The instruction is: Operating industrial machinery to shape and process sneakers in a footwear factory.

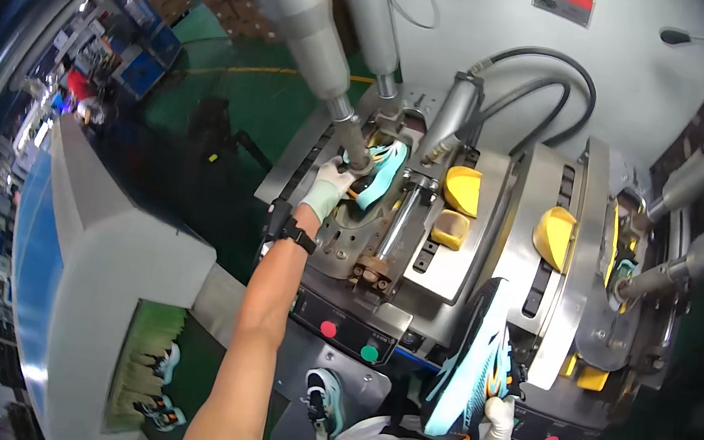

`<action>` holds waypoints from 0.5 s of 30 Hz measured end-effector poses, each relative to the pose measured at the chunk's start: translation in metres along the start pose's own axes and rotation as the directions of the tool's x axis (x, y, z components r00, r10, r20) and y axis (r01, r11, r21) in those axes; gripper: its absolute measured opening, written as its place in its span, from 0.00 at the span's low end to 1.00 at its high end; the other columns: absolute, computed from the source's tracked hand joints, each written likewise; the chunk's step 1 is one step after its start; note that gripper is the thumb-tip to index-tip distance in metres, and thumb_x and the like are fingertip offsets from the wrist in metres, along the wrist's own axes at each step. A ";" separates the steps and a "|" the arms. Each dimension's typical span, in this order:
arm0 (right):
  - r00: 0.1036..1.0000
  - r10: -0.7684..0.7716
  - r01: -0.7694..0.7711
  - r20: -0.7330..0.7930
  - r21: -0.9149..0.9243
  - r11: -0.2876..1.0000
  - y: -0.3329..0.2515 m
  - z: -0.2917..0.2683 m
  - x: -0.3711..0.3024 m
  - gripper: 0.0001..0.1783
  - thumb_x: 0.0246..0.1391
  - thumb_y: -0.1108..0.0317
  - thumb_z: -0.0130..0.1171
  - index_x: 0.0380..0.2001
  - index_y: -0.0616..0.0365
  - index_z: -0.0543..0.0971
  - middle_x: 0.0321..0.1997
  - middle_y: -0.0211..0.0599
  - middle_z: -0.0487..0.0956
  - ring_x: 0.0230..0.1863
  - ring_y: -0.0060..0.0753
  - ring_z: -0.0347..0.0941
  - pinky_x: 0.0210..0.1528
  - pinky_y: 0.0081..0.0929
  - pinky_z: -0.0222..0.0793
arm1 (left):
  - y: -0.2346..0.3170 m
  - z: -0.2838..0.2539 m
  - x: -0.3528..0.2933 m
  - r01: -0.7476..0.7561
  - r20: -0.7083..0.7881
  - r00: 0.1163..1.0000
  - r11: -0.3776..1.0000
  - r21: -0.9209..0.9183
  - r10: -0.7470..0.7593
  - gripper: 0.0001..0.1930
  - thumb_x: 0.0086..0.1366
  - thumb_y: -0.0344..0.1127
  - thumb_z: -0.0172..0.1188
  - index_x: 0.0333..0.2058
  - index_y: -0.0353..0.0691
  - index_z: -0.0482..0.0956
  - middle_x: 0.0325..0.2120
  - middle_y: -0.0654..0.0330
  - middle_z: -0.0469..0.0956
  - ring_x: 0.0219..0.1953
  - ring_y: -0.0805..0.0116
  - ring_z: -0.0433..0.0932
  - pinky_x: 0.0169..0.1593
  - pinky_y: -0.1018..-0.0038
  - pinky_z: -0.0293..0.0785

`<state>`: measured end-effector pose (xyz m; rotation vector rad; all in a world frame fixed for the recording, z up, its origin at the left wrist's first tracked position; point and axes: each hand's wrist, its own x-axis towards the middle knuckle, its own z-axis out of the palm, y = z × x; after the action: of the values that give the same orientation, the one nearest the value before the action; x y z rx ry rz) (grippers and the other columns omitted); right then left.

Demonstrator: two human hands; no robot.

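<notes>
My left hand (332,185), in a pale glove, reaches into the left press station. Its fingers close at the collar end of a light-blue and black sneaker (385,175), beside the lower end of a metal press rod (354,147); the rod partly hides the fingertips. Near my body at the right, my right hand (497,429), also gloved, grips a second sneaker (476,369) low down. That shoe is tilted upright, with its dark sole toward the left and its light-blue side and white upper toward the right.
Yellow pads (462,190) line the steel plates between both stations. The right station holds another shoe (625,268) beneath its rods. Red and green buttons (370,353) sit on the front panel. A single sneaker (325,403) lies below it; two more (160,412) rest in a conveyor opening (144,344) at left.
</notes>
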<state>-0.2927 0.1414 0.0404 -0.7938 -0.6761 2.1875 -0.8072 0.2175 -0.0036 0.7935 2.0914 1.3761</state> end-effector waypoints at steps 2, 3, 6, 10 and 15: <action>0.997 -0.004 0.009 0.071 -0.064 0.998 0.001 -0.002 0.006 0.42 0.46 0.66 0.70 0.63 0.62 0.63 0.55 0.38 0.75 0.54 0.34 0.74 0.56 0.33 0.72 | 0.031 -0.001 -0.043 0.191 0.069 0.980 0.977 -0.091 -0.185 0.28 0.59 0.41 0.64 0.53 0.28 0.69 0.43 0.52 0.79 0.43 0.64 0.80 0.40 0.68 0.80; 0.998 0.029 -0.029 0.054 -0.006 1.000 -0.008 0.032 0.003 0.38 0.49 0.69 0.66 0.62 0.62 0.64 0.54 0.38 0.76 0.53 0.34 0.75 0.54 0.33 0.73 | 0.019 -0.016 -0.057 0.136 0.085 0.990 0.947 -0.289 -0.116 0.29 0.60 0.42 0.64 0.54 0.29 0.69 0.43 0.52 0.79 0.42 0.65 0.80 0.36 0.65 0.81; 0.998 0.010 -0.010 0.068 -0.001 1.000 0.000 0.072 0.017 0.30 0.53 0.70 0.62 0.59 0.62 0.66 0.53 0.39 0.76 0.50 0.33 0.76 0.53 0.32 0.74 | 0.007 -0.047 -0.130 -0.068 0.004 0.997 0.918 -0.392 0.075 0.26 0.64 0.34 0.60 0.58 0.27 0.67 0.44 0.54 0.78 0.45 0.71 0.78 0.47 0.76 0.75; 0.974 0.066 -0.045 0.215 -0.103 0.994 0.021 0.129 0.083 0.26 0.58 0.66 0.59 0.58 0.61 0.67 0.51 0.35 0.76 0.49 0.27 0.75 0.55 0.29 0.71 | -0.011 -0.084 -0.242 -0.204 -0.209 0.967 0.932 -0.298 0.144 0.29 0.64 0.30 0.57 0.61 0.25 0.61 0.53 0.50 0.73 0.56 0.66 0.72 0.57 0.74 0.67; 0.882 0.310 -0.276 0.356 -0.143 0.950 0.066 0.204 0.237 0.15 0.60 0.65 0.57 0.49 0.58 0.76 0.47 0.37 0.81 0.45 0.34 0.80 0.50 0.30 0.76 | -0.063 -0.114 -0.373 0.000 -0.252 0.962 0.928 -0.372 -0.101 0.31 0.63 0.27 0.56 0.63 0.25 0.58 0.61 0.46 0.66 0.62 0.63 0.66 0.62 0.72 0.62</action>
<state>-0.5979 0.2333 0.0557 -0.5488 -0.8931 2.6410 -0.6368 -0.1383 0.0146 0.4116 1.9320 1.8608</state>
